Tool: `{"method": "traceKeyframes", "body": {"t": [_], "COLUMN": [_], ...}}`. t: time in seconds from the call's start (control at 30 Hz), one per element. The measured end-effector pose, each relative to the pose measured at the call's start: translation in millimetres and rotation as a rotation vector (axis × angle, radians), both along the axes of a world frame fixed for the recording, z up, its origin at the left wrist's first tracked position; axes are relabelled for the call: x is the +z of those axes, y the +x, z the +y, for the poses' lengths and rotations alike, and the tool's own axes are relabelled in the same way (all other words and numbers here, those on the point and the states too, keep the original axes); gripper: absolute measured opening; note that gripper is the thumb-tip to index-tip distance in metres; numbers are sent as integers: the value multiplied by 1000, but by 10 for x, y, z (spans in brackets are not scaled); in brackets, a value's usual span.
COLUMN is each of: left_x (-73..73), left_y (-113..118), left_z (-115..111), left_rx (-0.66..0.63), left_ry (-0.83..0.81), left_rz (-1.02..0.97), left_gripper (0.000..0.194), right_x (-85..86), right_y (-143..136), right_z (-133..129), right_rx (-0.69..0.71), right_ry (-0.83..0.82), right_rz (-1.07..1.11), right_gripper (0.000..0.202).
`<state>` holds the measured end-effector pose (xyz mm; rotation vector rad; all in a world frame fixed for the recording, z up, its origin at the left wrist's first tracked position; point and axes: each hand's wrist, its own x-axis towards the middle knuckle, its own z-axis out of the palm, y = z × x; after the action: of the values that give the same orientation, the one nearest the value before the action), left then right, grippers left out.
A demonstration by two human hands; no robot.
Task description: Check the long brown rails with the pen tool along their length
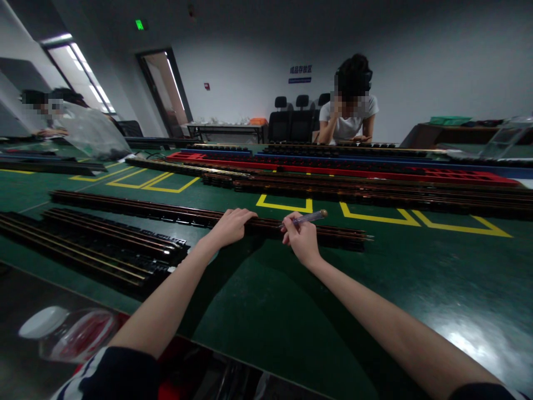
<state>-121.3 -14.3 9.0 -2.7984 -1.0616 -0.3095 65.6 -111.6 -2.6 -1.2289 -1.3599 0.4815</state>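
A long black strip assembly with copper-coloured rods (175, 212) lies across the green table. My left hand (231, 226) rests on its near edge, fingers bent over the rods; whether it grips them is hard to tell. Just to the right, my right hand (303, 239) is closed around a pen-like tool (310, 217), its rounded end pointing up and right and its other end down at the strip. The strip's right end, with bare rod tips, extends past my right hand.
More rod strips (95, 247) lie at the left. Behind are stacked strips (333, 186), a red tray (375, 173) and yellow markings (375, 216) on the table (258, 294). A clear jar (79, 333) stands at the lower left. A person (350, 114) sits opposite; others are at far left.
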Motion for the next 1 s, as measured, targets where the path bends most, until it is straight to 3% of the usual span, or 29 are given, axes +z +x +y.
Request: {"method": "traceKeyframes", "body": {"t": [1.0], "left_x": [51], "left_y": [0], "left_z": [-50], "left_rx": [-42], "left_ry": [-13], "left_rz": [9], "left_gripper": [39], "right_x": [-2], "right_y": [11], "right_z": [9], "right_rx": [34], "right_ry": [-8], "right_rz": [-1], "right_gripper": [25]}}
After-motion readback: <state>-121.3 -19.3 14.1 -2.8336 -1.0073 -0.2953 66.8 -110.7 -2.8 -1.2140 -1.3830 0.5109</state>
